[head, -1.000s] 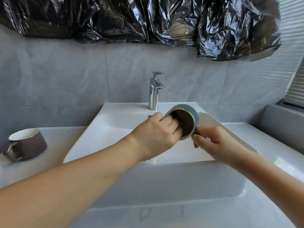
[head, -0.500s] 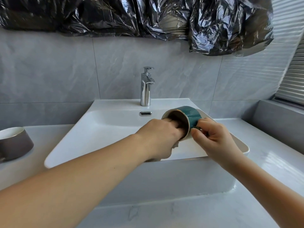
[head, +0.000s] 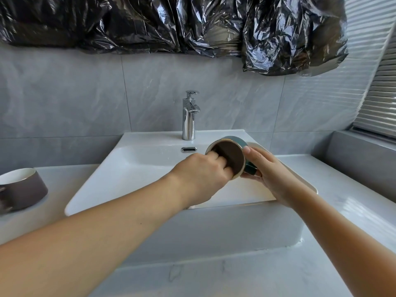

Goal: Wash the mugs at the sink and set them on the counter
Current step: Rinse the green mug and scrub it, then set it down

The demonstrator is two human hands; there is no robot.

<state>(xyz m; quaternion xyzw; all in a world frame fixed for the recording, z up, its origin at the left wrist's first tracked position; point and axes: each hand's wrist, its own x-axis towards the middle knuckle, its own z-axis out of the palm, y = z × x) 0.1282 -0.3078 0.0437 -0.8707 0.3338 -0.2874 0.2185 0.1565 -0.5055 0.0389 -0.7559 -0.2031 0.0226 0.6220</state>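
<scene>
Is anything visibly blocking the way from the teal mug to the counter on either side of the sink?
Nothing visible does. The right hand holds the teal mug over the sink; the right counter beside it shows bare. A brown mug sits far left.
</scene>
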